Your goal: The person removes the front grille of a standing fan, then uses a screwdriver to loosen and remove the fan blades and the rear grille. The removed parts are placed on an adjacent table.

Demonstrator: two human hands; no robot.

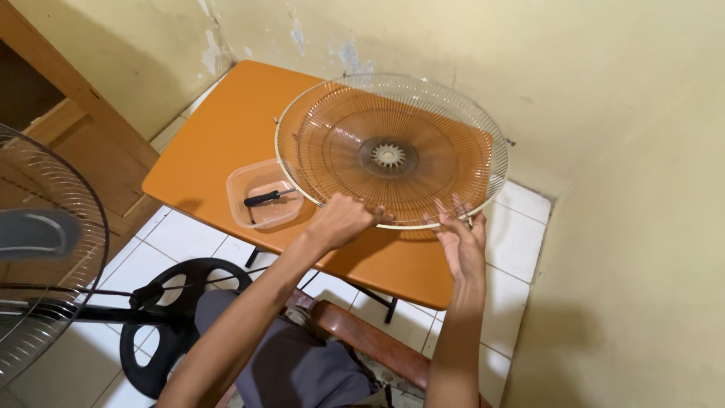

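A round wire fan guard (393,98) with a pale rim and a small white hub lies over the orange table (219,128). My left hand (343,219) is closed on its near rim. My right hand (459,238) grips the near rim a little further right, fingers curled up under the wires. Both forearms reach in from below.
A clear plastic tray (238,181) with a black-handled screwdriver (266,198) sits on the table left of the guard. A standing fan with a dark grille (68,249) and round black base (177,317) stands at the left. Yellowish walls close in at the back and right.
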